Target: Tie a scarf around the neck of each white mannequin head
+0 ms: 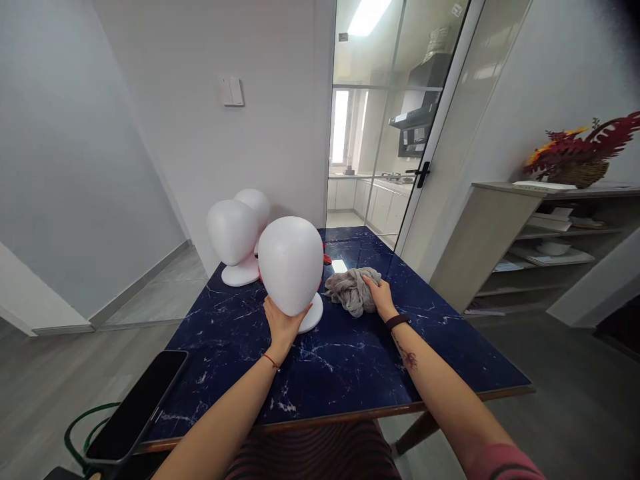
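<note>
A white mannequin head on a round base stands near the middle of the dark blue table. My left hand is wrapped round its neck, just under the chin; the neck itself is hidden behind my fingers. To the right, my right hand has its fingers closed on the edge of a bunched grey cloth, thin and crumpled, which rests on the table. Two more white mannequin heads, one nearer and one behind it, stand at the back left.
Something red, partly hidden, lies behind the front head. The blue marbled table has a wooden edge. A black phone is at the front left corner. A glass door stands behind, and shelves to the right.
</note>
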A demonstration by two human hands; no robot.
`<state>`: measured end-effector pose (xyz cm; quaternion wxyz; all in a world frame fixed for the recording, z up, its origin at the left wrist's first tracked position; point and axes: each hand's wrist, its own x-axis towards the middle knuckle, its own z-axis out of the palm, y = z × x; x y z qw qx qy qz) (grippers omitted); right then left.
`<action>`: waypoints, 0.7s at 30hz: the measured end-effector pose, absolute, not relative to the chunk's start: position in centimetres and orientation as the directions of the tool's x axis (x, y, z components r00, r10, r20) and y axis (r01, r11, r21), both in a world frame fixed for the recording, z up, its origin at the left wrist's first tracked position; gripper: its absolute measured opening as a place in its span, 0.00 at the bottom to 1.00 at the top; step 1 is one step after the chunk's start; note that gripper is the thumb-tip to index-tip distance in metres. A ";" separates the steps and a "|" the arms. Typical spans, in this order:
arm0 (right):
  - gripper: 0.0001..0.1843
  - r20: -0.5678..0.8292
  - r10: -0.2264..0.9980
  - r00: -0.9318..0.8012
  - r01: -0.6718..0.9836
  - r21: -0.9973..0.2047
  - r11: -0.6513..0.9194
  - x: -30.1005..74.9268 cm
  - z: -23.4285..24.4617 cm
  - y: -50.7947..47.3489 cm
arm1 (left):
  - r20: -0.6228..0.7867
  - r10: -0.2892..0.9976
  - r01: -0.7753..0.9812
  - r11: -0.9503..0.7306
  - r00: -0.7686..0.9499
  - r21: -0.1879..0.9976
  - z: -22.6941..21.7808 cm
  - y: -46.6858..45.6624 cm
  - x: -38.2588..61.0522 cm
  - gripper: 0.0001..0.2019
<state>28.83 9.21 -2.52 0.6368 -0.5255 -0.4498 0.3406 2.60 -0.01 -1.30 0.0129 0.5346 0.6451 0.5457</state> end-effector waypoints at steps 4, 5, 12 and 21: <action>0.22 0.242 0.907 0.345 0.072 -0.970 0.231 28.9 -2.8 9.4 | 0.581 0.713 0.682 -0.197 -0.393 0.704 -1.5 0.0 2.8 0.46; 0.23 0.248 0.909 0.335 0.079 -0.969 0.236 28.8 -2.7 9.3 | 0.586 0.712 0.690 -0.198 -0.387 0.697 -1.5 0.0 2.8 0.46; 0.27 0.170 0.927 0.334 -0.018 -0.982 0.186 28.6 -2.0 8.7 | 0.610 0.696 0.721 -0.192 -0.379 0.666 -1.5 0.1 2.9 0.49; 0.25 0.247 0.868 0.431 0.007 -0.963 0.270 29.6 -2.5 9.6 | 0.554 0.716 0.709 -0.118 -0.424 0.695 -1.2 0.0 3.1 0.48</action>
